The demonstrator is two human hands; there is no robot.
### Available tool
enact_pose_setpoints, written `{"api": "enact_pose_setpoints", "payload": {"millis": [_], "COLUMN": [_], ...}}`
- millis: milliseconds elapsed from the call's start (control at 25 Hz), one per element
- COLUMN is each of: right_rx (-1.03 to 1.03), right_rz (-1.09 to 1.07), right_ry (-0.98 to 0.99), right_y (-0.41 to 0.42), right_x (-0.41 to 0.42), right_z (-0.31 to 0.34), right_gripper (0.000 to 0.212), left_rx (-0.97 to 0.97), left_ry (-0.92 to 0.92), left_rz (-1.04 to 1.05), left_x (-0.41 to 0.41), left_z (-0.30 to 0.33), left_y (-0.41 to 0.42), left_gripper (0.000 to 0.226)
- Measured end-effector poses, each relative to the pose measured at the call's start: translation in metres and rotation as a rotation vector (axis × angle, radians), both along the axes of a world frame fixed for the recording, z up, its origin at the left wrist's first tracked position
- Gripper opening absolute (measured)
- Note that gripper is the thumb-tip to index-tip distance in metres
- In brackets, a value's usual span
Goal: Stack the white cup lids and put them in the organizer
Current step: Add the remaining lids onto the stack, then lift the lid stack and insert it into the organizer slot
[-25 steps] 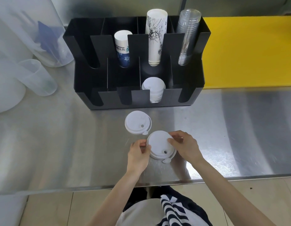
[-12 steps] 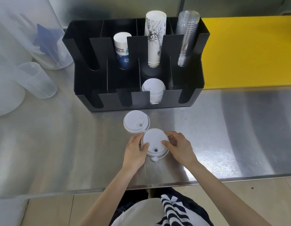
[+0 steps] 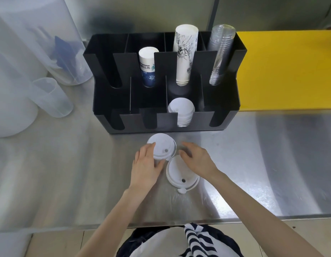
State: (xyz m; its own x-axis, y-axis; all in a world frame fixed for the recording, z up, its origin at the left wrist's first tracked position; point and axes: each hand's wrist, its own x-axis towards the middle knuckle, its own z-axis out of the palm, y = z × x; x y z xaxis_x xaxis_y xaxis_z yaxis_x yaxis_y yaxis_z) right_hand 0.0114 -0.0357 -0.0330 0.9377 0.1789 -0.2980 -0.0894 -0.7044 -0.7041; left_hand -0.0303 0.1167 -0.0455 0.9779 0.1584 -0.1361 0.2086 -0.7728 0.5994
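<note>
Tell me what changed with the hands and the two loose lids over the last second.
Both hands let go of the near lid, now lying on the counter. The left hand reached forward onto the far lid; the right hand opened beside it. The far lid and organizer stayed put.

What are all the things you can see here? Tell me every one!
loose lids: two, white, on the counter in front of the organizer, the other nearer the person
stacked lids: one stack, white, front row of the organizer
organizer: one, black, back of the counter
small cups: one stack, white and blue, back row
tall printed cups: one stack, white with black drawing, back row
clear cups: one stack, see-through, back row right
jugs: a few, clear or frosted, far left
board: one, yellow, right of the organizer
counter: one, shiny steel
left hand: on the farther lid
right hand: over the nearer lid
</note>
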Motion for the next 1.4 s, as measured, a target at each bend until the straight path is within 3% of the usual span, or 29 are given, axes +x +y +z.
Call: {"api": "enact_pose_setpoints", "payload": {"millis": [240,560,800,1040,1200,1400], "right_rx": [-0.022,-0.016,0.141,0.255,0.368,0.382], "right_rz": [0.13,0.166,0.046,-0.104,-0.215,-0.29], "right_ry": [0.027,0.065,0.034,0.056,0.102,0.145], "right_y": [0.019,0.028,0.028,0.016,0.001,-0.016], "right_x": [0.026,0.029,0.029,0.027,0.013,-0.011], "right_z": [0.0,-0.001,0.006,0.024,0.027,0.025], "right_gripper": [0.032,0.041,0.036,0.028,0.026,0.025], "left_rx": [0.087,0.013,-0.125,-0.254,-0.438,-0.677], "left_ry": [0.177,0.173,0.068,-0.051,0.021,0.11], "left_rz": [-0.117,-0.096,-0.07,-0.187,-0.066,0.031], "left_x": [0.027,0.036,0.026,0.013,0.005,-0.008], "left_z": [-0.004,-0.006,0.006,0.028,0.032,0.029], "left_y": [0.012,0.016,0.028,0.025,0.016,0.003], "left_gripper": [0.076,0.072,0.07,0.075,0.082,0.048]}}
